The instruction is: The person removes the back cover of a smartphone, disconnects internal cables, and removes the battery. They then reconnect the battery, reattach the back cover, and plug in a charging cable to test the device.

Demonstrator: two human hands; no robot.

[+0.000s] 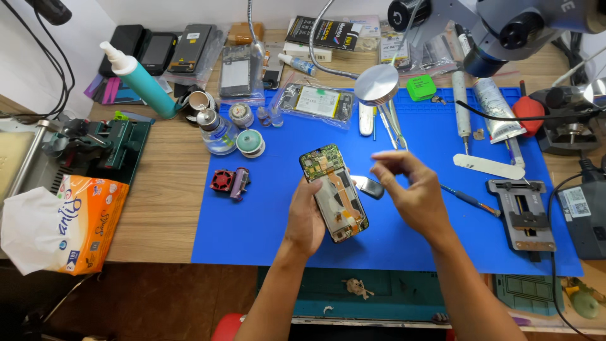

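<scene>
Bright even light; right fingers point(386, 165) blurred, perhaps moving.

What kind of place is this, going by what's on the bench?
Most likely a phone repair bench. The left hand holds an opened smartphone with its circuit board exposed, over a blue work mat; a microscope hangs above, and tweezers lie nearby.

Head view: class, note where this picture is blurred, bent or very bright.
Head view: the right hand is smeared by motion blur; the left hand holding the opened phone is sharp; the wooden table edge bows from wide-lens distortion; the wall at top is bright.
</scene>
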